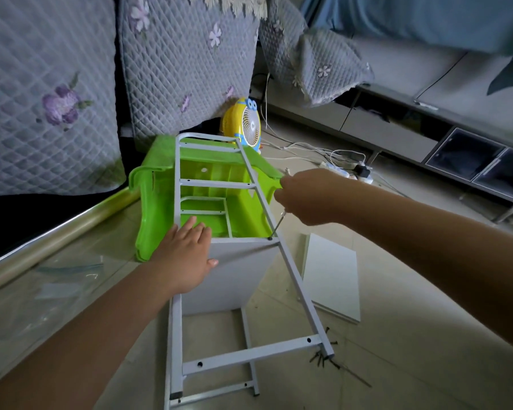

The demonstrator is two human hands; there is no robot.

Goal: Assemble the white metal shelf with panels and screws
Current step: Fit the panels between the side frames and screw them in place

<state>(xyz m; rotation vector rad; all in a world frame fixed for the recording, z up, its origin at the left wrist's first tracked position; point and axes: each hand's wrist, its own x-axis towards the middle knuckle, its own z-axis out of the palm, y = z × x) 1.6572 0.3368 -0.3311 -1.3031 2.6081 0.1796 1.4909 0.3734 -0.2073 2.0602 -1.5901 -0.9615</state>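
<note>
The white metal shelf frame (290, 270) lies slanted across the floor, its far end propped on a green plastic stool (154, 179). A white panel (237, 273) stands between the two side frames. My left hand (187, 255) lies flat with straight fingers on the panel's top left edge. My right hand (305, 196) grips a thin metal tool (276, 226) whose tip sits on a screw (270, 238) at the panel's top right corner, by the right rail. A loose white panel (332, 276) lies on the floor to the right. Several dark screws (323, 355) lie by the frame's near right foot.
A yellow toy fan (243, 125) stands behind the stool, with white cables and a power strip (338, 170) to its right. Quilted grey covers (42, 93) hang at the left and back. A low TV cabinet (427, 137) runs along the right. Clear plastic wrapping (68, 267) lies left.
</note>
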